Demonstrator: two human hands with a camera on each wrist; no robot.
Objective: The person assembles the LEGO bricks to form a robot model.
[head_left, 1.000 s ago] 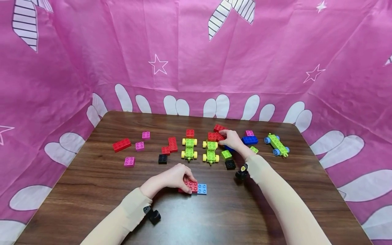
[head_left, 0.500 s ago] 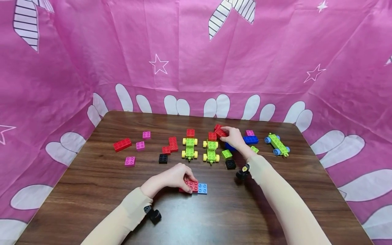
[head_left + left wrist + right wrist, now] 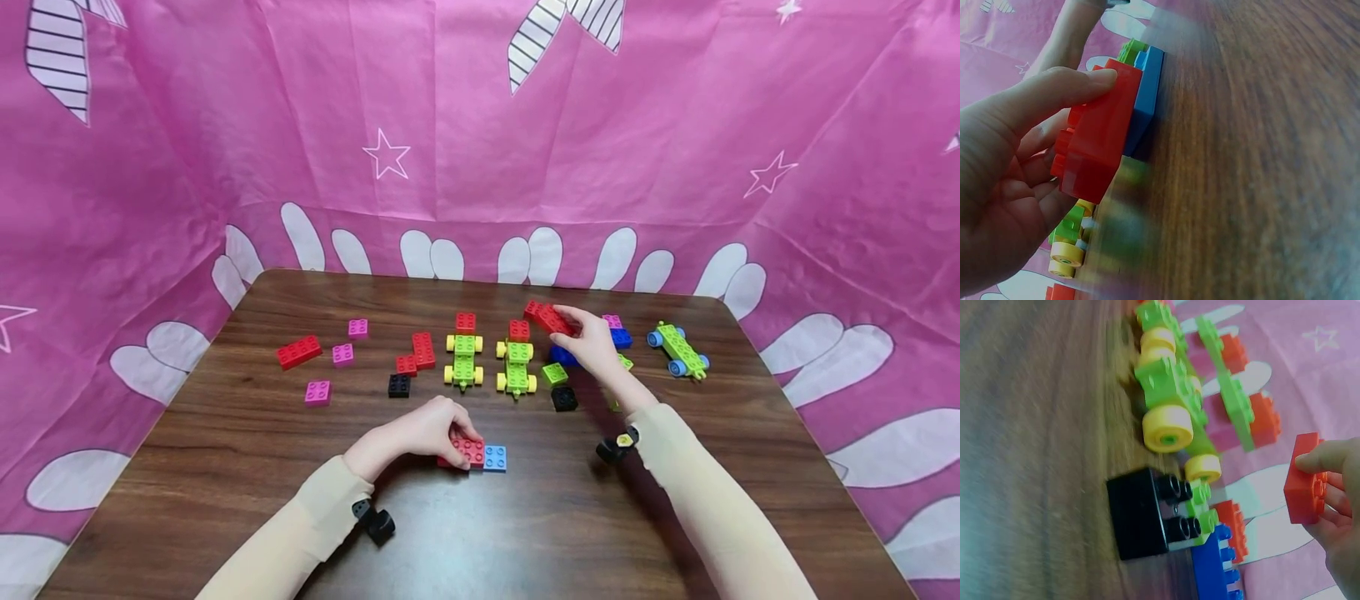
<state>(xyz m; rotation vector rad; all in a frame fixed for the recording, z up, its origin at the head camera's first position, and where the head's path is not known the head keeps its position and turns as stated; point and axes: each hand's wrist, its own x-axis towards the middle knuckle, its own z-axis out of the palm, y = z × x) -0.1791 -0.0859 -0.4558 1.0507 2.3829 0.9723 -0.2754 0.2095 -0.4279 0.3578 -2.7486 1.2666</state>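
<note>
My left hand (image 3: 427,433) grips a red brick (image 3: 1100,125) between thumb and fingers, low over the near middle of the table. A light-blue brick (image 3: 495,458) sits against its right end and shows lower than the red one in the left wrist view. My right hand (image 3: 588,337) pinches another red brick (image 3: 1300,487), thumb on one side and fingers on the other, above the far bricks. Left of that hand stand two green car bases (image 3: 464,362) with yellow wheels. A red brick (image 3: 519,330) shows at the far end of one.
Pink bricks (image 3: 318,392) and a long red brick (image 3: 298,352) lie at the left. Black bricks (image 3: 564,399), a green brick (image 3: 555,374) and blue bricks (image 3: 621,337) surround the right hand's area. A green car base with blue wheels (image 3: 678,352) stands far right.
My right hand has moved a little to the right with its red brick, which has come away from the red bricks beside it. The left hand stays where it was.
</note>
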